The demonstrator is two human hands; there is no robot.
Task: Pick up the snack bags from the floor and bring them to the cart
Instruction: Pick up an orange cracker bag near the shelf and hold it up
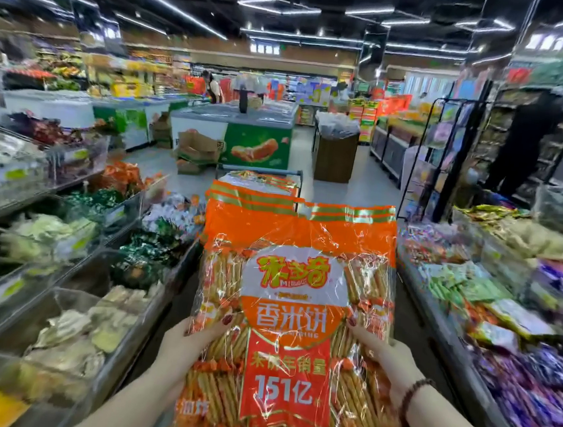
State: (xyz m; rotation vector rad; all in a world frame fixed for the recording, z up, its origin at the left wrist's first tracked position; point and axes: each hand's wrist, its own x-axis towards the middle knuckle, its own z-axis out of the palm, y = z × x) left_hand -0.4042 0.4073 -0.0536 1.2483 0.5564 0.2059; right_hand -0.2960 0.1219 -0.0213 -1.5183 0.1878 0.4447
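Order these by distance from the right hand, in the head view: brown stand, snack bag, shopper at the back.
1. The snack bag, gripped in the right hand.
2. The brown stand, ahead in the aisle.
3. The shopper, far back, left.

Both forearms (124, 404) are bare as far as the lower edge of the view. The left hand (188, 342) has a thumbnail (227, 319) painted dark, glossy red, and the right hand (386, 357) carries the same polish. Round the right wrist sits a bracelet (416, 393) of small, round, dark reddish-brown beads in one row.
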